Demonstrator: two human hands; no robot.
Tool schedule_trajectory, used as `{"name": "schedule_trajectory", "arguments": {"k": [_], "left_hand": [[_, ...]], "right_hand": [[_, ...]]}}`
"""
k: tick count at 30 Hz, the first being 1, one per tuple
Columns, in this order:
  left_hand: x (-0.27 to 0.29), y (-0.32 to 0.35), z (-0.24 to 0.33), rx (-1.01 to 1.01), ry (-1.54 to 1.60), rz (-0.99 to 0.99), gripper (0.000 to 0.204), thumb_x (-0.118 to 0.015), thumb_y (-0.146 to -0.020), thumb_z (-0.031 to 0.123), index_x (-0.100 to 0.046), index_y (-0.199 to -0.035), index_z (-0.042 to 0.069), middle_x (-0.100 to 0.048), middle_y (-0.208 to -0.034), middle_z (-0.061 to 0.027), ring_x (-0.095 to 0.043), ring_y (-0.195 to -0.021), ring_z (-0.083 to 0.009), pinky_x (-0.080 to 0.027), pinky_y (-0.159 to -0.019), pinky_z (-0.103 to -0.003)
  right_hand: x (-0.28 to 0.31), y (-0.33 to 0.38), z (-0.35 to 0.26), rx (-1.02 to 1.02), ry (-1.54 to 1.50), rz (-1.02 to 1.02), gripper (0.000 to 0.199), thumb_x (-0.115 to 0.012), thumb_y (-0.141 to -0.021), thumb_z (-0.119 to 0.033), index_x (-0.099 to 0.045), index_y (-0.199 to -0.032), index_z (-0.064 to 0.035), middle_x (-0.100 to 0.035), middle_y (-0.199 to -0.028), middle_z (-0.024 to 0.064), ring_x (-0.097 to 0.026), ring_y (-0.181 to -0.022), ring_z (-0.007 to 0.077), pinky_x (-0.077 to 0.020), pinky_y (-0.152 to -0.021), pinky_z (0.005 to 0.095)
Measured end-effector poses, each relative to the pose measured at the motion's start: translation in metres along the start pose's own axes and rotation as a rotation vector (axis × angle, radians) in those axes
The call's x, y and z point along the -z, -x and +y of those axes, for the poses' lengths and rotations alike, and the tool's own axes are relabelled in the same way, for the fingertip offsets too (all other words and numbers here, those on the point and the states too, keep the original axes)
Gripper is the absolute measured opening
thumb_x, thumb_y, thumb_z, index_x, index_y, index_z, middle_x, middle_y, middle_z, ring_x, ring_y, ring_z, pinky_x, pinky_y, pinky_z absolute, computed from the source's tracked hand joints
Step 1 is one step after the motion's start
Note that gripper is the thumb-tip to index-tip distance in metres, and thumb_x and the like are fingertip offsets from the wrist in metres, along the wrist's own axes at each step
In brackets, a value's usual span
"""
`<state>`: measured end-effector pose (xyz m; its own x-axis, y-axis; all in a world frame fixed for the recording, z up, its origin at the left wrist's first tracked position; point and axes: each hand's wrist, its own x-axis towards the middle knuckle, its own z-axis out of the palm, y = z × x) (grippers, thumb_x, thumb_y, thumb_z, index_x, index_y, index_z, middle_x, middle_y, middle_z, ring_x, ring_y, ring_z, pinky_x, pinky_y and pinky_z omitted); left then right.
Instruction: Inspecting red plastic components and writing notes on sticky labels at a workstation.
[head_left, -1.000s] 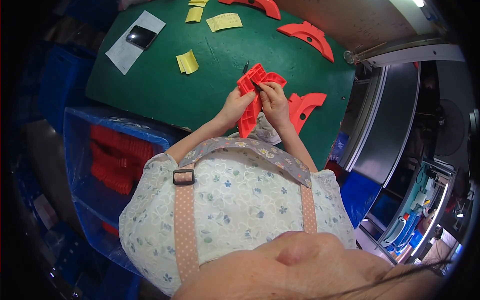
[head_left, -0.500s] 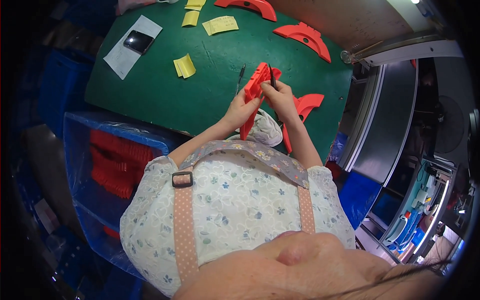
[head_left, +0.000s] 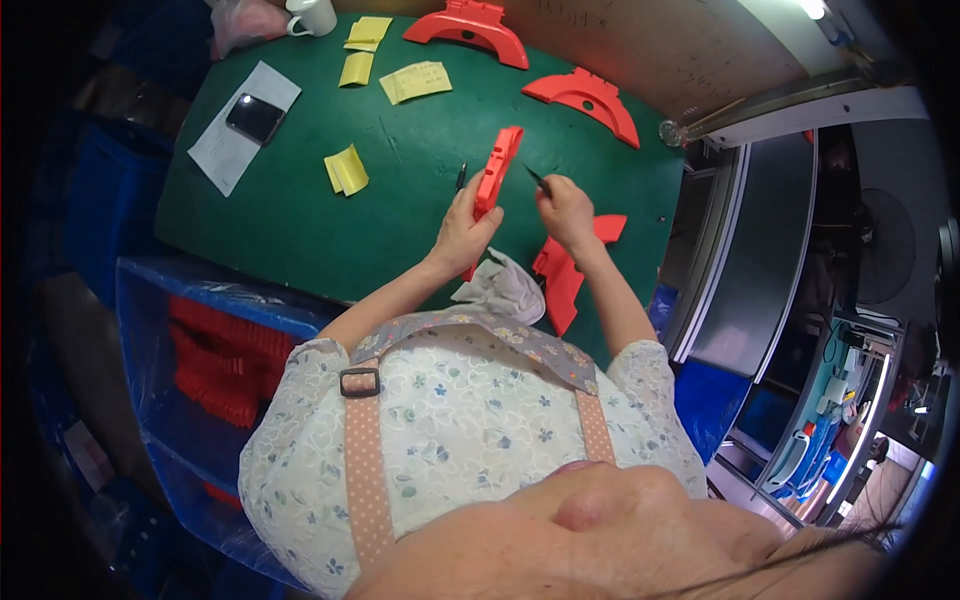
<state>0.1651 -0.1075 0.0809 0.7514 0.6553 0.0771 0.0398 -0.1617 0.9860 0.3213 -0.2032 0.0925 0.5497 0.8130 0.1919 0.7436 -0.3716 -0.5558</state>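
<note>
My left hand (head_left: 466, 232) grips a red plastic part (head_left: 496, 172), held on edge above the table so its notched side shows. To the right of it, my right hand (head_left: 567, 212) is closed around a slim dark pointed tool (head_left: 538, 180). The tool's tip points up and left, a small gap away from the red part. Whether it is a knife or tweezers I cannot make out. Below the hands lies a crumpled white cloth (head_left: 505, 287). Another red curved part (head_left: 562, 275) rests beside it, partly behind my right forearm.
Two red arched parts (head_left: 470, 38) (head_left: 588, 100) lie along the green table's (head_left: 290, 215) far side. A pen (head_left: 461, 177), yellow notes (head_left: 346, 171), a phone (head_left: 255, 118) on paper and a white mug (head_left: 312, 16) are about. At left stands a blue lined bin (head_left: 220, 272) of red parts.
My right hand has drawn the tool away from the red part, leaving a gap. The left hand has turned the part to a narrower edge view. The whole view has shifted slightly.
</note>
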Motion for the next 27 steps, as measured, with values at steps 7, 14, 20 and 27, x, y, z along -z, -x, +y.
{"name": "schedule_trajectory", "arguments": {"k": [7, 14, 20, 27], "left_hand": [[-0.033, -0.072, -0.005, 0.098, 0.321, 0.005, 0.059, -0.060, -0.077, 0.017, -0.033, -0.127, 0.001, -0.048, -0.093, -0.0030, -0.046, -0.080, -0.0107, -0.041, -0.074, -0.025], [-0.071, -0.102, -0.029, 0.190, 0.433, 0.019, 0.066, -0.062, -0.076, 0.017, -0.028, -0.130, 0.003, -0.045, -0.114, -0.0076, -0.045, -0.103, -0.0166, -0.036, -0.090, -0.031], [-0.060, -0.108, -0.018, 0.299, 0.650, 0.033, 0.054, -0.061, -0.079, 0.018, -0.034, -0.124, 0.005, -0.045, -0.111, -0.0048, -0.044, -0.102, -0.0135, -0.036, -0.090, -0.029], [-0.062, -0.106, -0.021, 0.293, 0.615, 0.037, 0.057, -0.062, -0.079, 0.019, -0.031, -0.126, 0.005, -0.043, -0.113, -0.0054, -0.043, -0.103, -0.0144, -0.036, -0.090, -0.030]], "right_hand": [[0.039, -0.101, 0.126, -0.285, 0.188, -0.012, 0.036, -0.055, -0.074, -0.030, -0.060, -0.094, -0.0012, -0.060, -0.092, 0.0199, -0.058, -0.087, 0.0331, -0.0461, -0.074, 0.0400], [0.031, -0.154, 0.201, -0.512, 0.457, -0.306, 0.052, -0.059, -0.063, -0.037, -0.060, -0.098, 0.0011, -0.059, -0.098, 0.0234, -0.057, -0.094, 0.0334, -0.0450, -0.081, 0.0408], [0.047, -0.156, 0.188, -0.469, 0.455, -0.322, 0.052, -0.058, -0.064, -0.036, -0.054, -0.098, 0.0028, -0.059, -0.094, 0.0240, -0.058, -0.089, 0.0352, -0.0465, -0.076, 0.0422], [0.046, -0.141, 0.196, -0.313, 0.517, 0.048, 0.053, -0.064, -0.069, -0.034, -0.042, -0.109, -0.0082, -0.048, -0.105, 0.0175, -0.058, -0.080, 0.0344, -0.0490, -0.066, 0.0429]]}}
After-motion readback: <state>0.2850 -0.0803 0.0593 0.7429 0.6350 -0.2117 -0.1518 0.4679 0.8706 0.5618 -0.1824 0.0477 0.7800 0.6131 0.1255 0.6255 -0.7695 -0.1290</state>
